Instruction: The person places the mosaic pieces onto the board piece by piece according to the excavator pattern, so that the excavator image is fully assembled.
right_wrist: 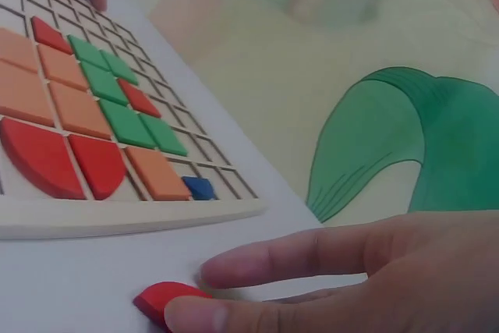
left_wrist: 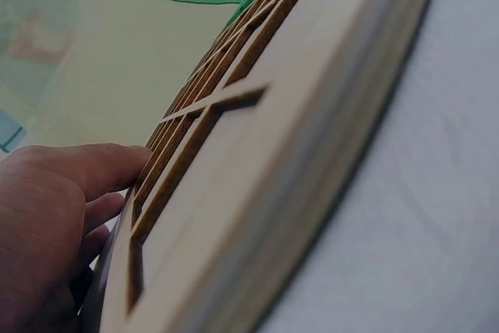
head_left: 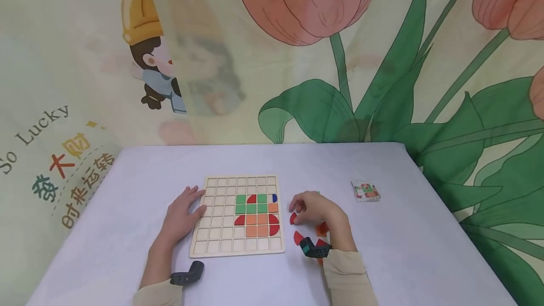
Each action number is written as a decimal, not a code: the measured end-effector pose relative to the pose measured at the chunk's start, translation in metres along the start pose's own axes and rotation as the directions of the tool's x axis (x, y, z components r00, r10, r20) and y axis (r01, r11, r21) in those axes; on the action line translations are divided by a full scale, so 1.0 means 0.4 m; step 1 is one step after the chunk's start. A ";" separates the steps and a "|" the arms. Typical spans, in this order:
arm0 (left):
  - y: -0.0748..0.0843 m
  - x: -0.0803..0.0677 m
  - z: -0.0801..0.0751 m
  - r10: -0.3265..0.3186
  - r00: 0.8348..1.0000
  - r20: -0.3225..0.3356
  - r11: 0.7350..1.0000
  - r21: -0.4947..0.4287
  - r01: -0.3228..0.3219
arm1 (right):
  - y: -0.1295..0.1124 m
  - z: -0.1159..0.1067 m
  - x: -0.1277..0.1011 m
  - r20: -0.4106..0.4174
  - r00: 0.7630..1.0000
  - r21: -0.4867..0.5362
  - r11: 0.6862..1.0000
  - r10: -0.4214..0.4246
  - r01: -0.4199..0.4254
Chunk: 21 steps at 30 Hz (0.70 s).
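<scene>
A wooden grid board [head_left: 221, 230] lies in the middle of the table, partly filled with green squares [head_left: 251, 203], orange squares [head_left: 257, 225], red quarter rounds [head_left: 273, 225] and one small blue piece [head_left: 274, 198]. My left hand [head_left: 184, 212] rests flat on the board's left edge, fingers straight; the left wrist view shows those fingers [left_wrist: 93, 169] lying against the board's rim [left_wrist: 296, 161]. My right hand [head_left: 314, 209] is just right of the board and pinches a red piece [head_left: 293, 218] on the table. In the right wrist view the thumb and a finger [right_wrist: 273, 259] close on that red piece [right_wrist: 160, 300].
Loose pieces lie by my right wrist: a red quarter round [head_left: 298, 237] and an orange piece [head_left: 321, 228]. A small pattern card [head_left: 365, 191] sits further right. The table [head_left: 425, 249] is covered in pale cloth, with a printed backdrop [head_left: 297, 60] behind its far edge.
</scene>
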<state>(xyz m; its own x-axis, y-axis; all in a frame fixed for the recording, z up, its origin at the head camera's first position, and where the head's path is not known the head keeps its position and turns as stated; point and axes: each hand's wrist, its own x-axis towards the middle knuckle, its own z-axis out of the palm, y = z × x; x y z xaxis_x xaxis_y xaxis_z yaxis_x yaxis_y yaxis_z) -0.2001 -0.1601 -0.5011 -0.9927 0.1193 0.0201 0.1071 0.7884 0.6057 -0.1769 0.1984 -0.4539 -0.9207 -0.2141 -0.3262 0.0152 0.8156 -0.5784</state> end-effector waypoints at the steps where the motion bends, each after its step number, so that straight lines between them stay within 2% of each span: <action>1: -0.003 -0.002 0.000 -0.003 1.000 0.002 1.000 0.000 0.003 | -0.001 0.005 0.002 0.002 1.000 -0.001 1.000 0.005 -0.005; 11: -0.006 -0.010 -0.001 0.031 0.999 -0.010 0.999 -0.022 -0.031 | -0.015 0.029 0.015 -0.087 0.994 -0.010 0.998 0.062 -0.063; 21: 0.000 -0.002 0.000 0.010 1.000 -0.016 1.000 -0.021 -0.010 | -0.016 0.019 0.038 -0.163 0.987 0.016 1.000 -0.004 0.007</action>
<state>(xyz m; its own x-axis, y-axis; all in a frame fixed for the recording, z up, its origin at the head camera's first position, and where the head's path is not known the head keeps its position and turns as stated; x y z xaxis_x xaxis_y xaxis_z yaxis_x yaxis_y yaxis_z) -0.1992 -0.1603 -0.5010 -0.9923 0.1174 0.0391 0.1161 0.7742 0.6222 -0.1878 0.1858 -0.4608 -0.9721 -0.1266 -0.1972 0.0153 0.8054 -0.5925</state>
